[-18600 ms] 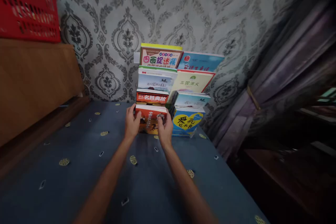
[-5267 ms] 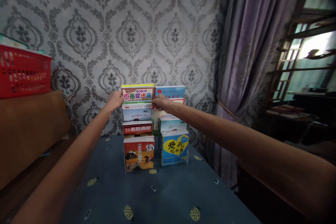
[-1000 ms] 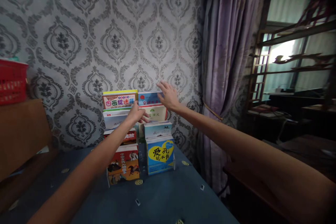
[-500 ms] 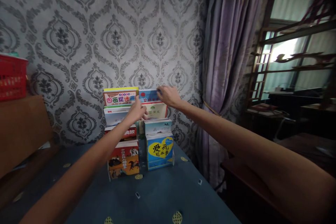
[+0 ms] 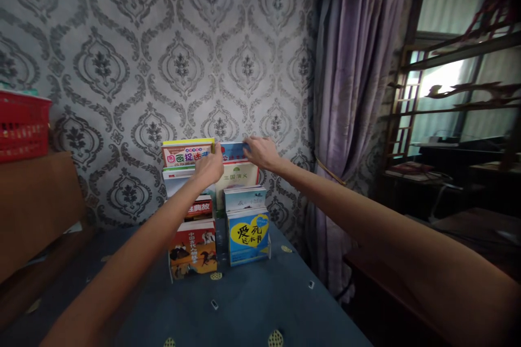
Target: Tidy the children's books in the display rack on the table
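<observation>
The blue book (image 5: 233, 152) sits behind the cream book (image 5: 239, 175), at its twelve o'clock. The right hand (image 5: 262, 153) curls at three o'clock, the left hand (image 5: 210, 167) at nine; I cannot tell if either grips. Probably light, stiffish, slick: pinch both side edges.

1. Overall light: dim, cool and uneven.
2. Window (image 5: 448, 73), upper right: white glare, brightest patch in view; detail washed out.
3. Curtain (image 5: 354, 92): middle folds catch pale light; inner edge in shade.
4. Wall (image 5: 203, 49): mid-grey, pattern distinct at centre, softer toward the left.
5. Shadow: deepest at lower right; top right corner black.
6. Books (image 5: 248, 238): large characters readable, small print too soft to read.
7. Edges: wide-angle stretch; right forearm (image 5: 366, 217) swells outward, red basket (image 5: 24, 124) smeared.
</observation>
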{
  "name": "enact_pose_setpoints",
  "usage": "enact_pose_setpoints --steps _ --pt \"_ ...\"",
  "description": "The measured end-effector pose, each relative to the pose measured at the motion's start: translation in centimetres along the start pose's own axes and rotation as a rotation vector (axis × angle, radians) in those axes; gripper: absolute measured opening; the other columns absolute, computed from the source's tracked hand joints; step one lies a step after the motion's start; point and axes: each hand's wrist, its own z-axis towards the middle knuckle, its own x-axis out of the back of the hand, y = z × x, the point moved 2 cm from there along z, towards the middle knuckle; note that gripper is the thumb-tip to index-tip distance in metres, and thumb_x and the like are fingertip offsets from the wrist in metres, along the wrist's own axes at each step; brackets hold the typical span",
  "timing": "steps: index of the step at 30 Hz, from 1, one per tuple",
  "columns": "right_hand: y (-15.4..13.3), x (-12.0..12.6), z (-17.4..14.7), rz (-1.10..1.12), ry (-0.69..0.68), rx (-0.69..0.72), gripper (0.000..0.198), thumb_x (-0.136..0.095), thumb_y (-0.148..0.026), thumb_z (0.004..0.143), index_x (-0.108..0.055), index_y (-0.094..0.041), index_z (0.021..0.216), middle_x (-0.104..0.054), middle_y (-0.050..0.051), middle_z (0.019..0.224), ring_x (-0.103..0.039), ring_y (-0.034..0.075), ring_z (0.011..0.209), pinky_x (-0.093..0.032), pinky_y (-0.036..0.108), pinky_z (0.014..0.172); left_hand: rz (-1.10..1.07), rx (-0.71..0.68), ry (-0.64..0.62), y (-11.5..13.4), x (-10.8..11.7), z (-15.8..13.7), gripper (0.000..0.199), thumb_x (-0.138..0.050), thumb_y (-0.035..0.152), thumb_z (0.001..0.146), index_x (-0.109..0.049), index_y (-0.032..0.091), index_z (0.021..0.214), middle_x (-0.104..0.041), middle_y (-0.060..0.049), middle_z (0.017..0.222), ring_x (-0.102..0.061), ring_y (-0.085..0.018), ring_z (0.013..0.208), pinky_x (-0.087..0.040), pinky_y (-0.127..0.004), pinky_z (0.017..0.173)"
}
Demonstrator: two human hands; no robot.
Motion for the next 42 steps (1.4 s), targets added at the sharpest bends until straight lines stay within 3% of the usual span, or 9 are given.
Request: enact_pose_setpoints --steps 6,11,17,22,28,31,36,39,42 --pt "0.0 -0.1 0.6 0.053 -0.011 -0.068 0.036 -0.044 -0.028 0.093 -0.066 -0.018 0.120 -0.068 0.014 0.125 -0.064 0.030 0.109 -0.045 0.040 0.091 0.008 -0.005 0.038 0.1 0.9 -0.2 0.063 -0.043 0.015 0.089 -0.027 0.013 0.150 -0.061 -0.027 0.127 -0.066 -0.036 0.110 -0.046 -0.046 0.093" --pt "0.1 0.1 1.0 0.093 -0.045 -0.086 0.036 -0.046 -0.028 0.091 -0.064 -0.019 0.120 -0.067 0.013 0.126 -0.064 0.030 0.109 -0.047 0.039 0.089 -0.197 -0.081 0.015 -1.1 1.6 -0.4 0.066 -0.045 0.015 0.087 -0.027 0.012 0.150 -0.073 -0.009 0.087 -0.068 -0.020 0.061 -0.050 -0.033 0.080" --pt "-0.1 0.1 0.9 0.122 -0.044 -0.058 0.038 -0.045 -0.024 0.090 -0.063 -0.016 0.122 -0.067 0.014 0.127 -0.061 0.031 0.114 -0.048 0.039 0.091 -0.443 -0.052 0.362 -7.2 4.2 -2.4 0.058 -0.042 0.019 0.086 -0.035 0.015 0.144 -0.060 0.007 0.061 -0.057 -0.012 0.044 -0.049 -0.024 0.061" --pt "-0.3 -0.1 0.6 0.116 0.026 -0.091 0.041 -0.044 -0.024 0.092 -0.060 -0.014 0.128 -0.063 0.017 0.133 -0.059 0.033 0.119 -0.046 0.045 0.098 -0.654 0.075 0.446 -13.4 3.8 -6.5 0.053 -0.045 0.025 0.081 -0.043 0.015 0.133 -0.060 0.006 0.065 -0.058 -0.011 0.045 -0.047 -0.023 0.053" --pt "-2.4 -0.4 -1.2 0.153 0.155 0.077 0.036 -0.046 -0.020 0.089 -0.063 -0.015 0.120 -0.062 0.017 0.133 -0.056 0.033 0.123 -0.043 0.047 0.102 -0.967 0.330 0.448 -18.6 -2.3 -15.7 0.058 -0.053 0.044 0.077 -0.043 0.016 0.126 -0.060 0.005 0.065 -0.059 -0.014 0.045 -0.032 -0.019 0.039" --pt "-4.8 -1.1 -4.6 0.245 0.223 0.284 0.031 -0.045 -0.020 0.091 -0.065 -0.018 0.114 -0.061 0.015 0.135 -0.055 0.031 0.124 -0.043 0.048 0.102 -1.045 0.508 0.472 -20.6 -7.4 -20.9 0.058 -0.055 0.053 0.070 -0.045 0.018 0.115 -0.060 0.005 0.062 -0.059 -0.015 0.044 -0.032 -0.020 0.039" --pt "-8.7 -3.1 -11.3 0.323 0.154 0.635 0.029 -0.044 -0.018 0.094 -0.065 -0.023 0.113 -0.063 0.012 0.133 -0.056 0.028 0.124 -0.046 0.050 0.101 -1.106 0.708 0.431 -22.8 -16.1 -27.3 0.056 -0.053 0.059 0.065 -0.047 0.020 0.106 -0.057 0.007 0.055 -0.054 -0.015 0.039 -0.033 -0.023 0.040" --pt "-9.5 -4.1 -12.2 0.327 0.120 0.670 0.030 -0.044 -0.018 0.094 -0.066 -0.024 0.114 -0.065 0.012 0.129 -0.057 0.028 0.124 -0.049 0.051 0.099 -1.126 0.754 0.404 -23.8 -18.9 -29.7 0.056 -0.054 0.061 0.067 -0.048 0.021 0.105 -0.059 0.006 0.056 -0.056 -0.016 0.041 -0.033 -0.024 0.040" --pt "-9.0 -4.3 -9.9 0.317 0.132 0.605 0.031 -0.043 -0.020 0.095 -0.065 -0.025 0.116 -0.065 0.012 0.129 -0.057 0.028 0.123 -0.048 0.051 0.099 -1.150 0.798 0.382 -24.7 -20.1 -31.0 0.061 -0.054 0.065 0.066 -0.048 0.021 0.107 -0.059 0.005 0.057 -0.057 -0.017 0.042 -0.034 -0.025 0.039"
